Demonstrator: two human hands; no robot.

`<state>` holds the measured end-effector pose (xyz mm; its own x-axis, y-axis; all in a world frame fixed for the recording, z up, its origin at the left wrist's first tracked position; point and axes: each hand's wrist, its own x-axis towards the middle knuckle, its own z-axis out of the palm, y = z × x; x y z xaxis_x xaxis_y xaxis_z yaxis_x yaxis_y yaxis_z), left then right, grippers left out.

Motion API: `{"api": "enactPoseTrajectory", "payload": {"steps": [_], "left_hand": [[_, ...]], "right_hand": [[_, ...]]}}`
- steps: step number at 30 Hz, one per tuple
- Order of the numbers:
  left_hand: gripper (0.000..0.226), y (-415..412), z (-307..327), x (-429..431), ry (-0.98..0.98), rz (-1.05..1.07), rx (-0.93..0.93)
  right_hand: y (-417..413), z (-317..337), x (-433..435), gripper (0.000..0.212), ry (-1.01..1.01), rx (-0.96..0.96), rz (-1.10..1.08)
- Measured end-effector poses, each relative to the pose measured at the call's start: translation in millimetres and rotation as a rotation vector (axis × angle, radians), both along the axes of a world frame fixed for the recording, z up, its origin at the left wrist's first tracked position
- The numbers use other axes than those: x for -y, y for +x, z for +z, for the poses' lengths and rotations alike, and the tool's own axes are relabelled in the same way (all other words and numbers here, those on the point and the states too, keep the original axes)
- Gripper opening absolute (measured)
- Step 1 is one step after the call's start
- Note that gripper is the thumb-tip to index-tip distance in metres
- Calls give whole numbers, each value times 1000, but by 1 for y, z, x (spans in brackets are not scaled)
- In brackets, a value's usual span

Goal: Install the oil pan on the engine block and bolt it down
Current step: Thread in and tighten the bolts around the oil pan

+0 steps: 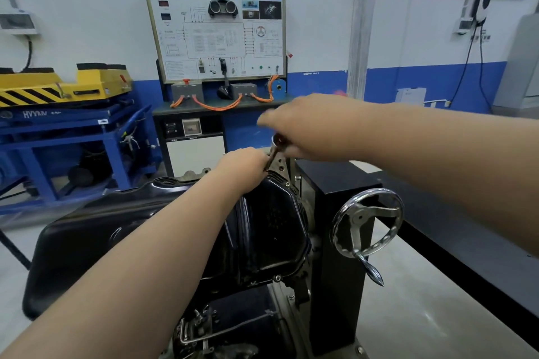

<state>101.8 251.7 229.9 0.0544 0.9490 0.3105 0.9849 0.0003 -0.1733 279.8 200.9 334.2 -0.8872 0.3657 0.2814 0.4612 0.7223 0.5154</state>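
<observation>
The oil pan (pixel 262 227) lies at frame centre, long axis left to right. My left hand (pixel 245 166) grips the wrench (pixel 274 151) shaft at its far flange, upper centre; my right hand (pixel 309 128), blurred, covers the head, grip indeterminate

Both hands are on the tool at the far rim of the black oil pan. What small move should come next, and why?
Probably give the tool a short turn to tighten the hidden fastener under it. The oil pan already sits in place, the left hand grips the tool low at the rim, and the right hand holds its top.
</observation>
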Motion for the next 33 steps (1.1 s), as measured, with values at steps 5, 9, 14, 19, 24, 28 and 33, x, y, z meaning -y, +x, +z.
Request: {"api": "enactPoseTrajectory", "payload": {"steps": [5, 9, 14, 19, 24, 28, 33], "left_hand": [[18, -1, 3, 3, -75, -5, 28], [15, 1, 6, 13, -38, -42, 288], [37, 1, 14, 29, 178, -158, 445], [23, 10, 12, 43, 426, -243, 519], [7, 0, 7, 48, 350, -368, 675], [16, 2, 5, 47, 325, -360, 672], [9, 5, 7, 46, 319, -353, 701]], "right_hand": [[-10, -19, 9, 54, -243, -424, -317], [-21, -24, 25, 44, -237, -390, -304], [-17, -12, 19, 39, -35, -268, -309], [-25, -13, 16, 41, -202, -467, -308], [-27, -8, 18, 19, 0, -131, -174], [0, -3, 12, 20, 20, -68, -114], [-10, -17, 14, 41, -175, -430, -339]]}}
